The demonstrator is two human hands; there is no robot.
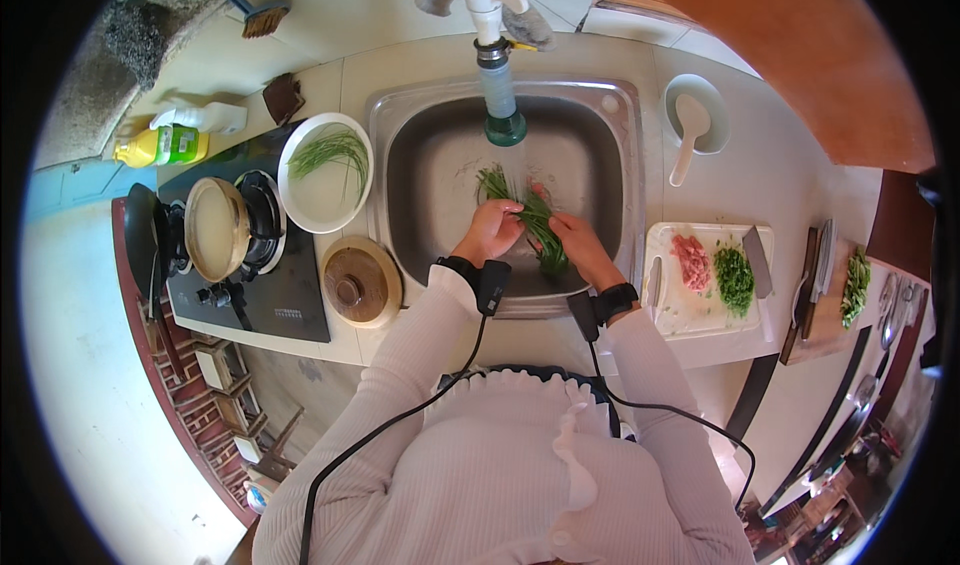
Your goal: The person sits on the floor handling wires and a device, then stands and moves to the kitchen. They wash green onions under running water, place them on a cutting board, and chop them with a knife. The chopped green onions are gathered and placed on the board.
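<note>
A bundle of long green leafy stalks [535,216] is held between my two hands in the stainless steel sink [405,212]. My left hand [492,229] grips the bundle near its middle. Lower on the right, my right hand [579,241] has its fingers closed around the leaves. Water runs down onto the greens from the faucet [500,99], which has a green-tipped hose end. Something reddish shows beside the stalks, partly hidden by them. Small bits of debris lie on the sink floor behind the bundle.
Left of the sink are a white bowl of thin green stalks [327,171], a brown lid [361,283] and a pot of pale liquid [214,227] on the gas stove [292,287]. To the right, a cutting board [675,317] bears minced meat, chopped greens and a cleaver [757,261].
</note>
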